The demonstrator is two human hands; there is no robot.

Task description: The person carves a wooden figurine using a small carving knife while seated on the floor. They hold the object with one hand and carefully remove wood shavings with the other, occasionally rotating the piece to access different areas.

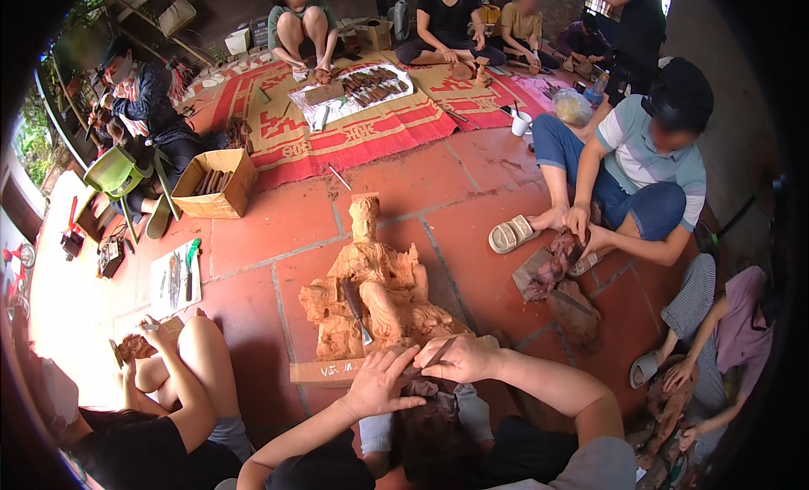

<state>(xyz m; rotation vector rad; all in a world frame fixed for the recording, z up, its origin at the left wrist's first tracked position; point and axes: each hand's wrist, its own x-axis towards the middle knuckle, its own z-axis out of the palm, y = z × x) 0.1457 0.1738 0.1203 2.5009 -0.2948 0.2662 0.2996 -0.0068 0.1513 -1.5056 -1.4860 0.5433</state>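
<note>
My left hand [381, 382] lies on a dark wood carving [428, 399] between my feet, fingers stretched out and thumb apart. Beside it, my right hand [462, 358] is closed around a thin, dark, blade-like tool [439, 353], whose tip points down toward the left hand's fingers. Its exact kind is unclear. Just beyond both hands stands a pale orange wooden statue [375, 275] of a robed seated figure on a flat base. A chisel [355, 309] with a dark handle leans on its front. My hands hide part of the dark carving.
Close on the left, a person works on a small carving [135, 347]. On the right, another holds a dark carving [556, 267]. A cardboard box [217, 187] of tools, a green chair [120, 171] and a red patterned mat [354, 140] lie farther off.
</note>
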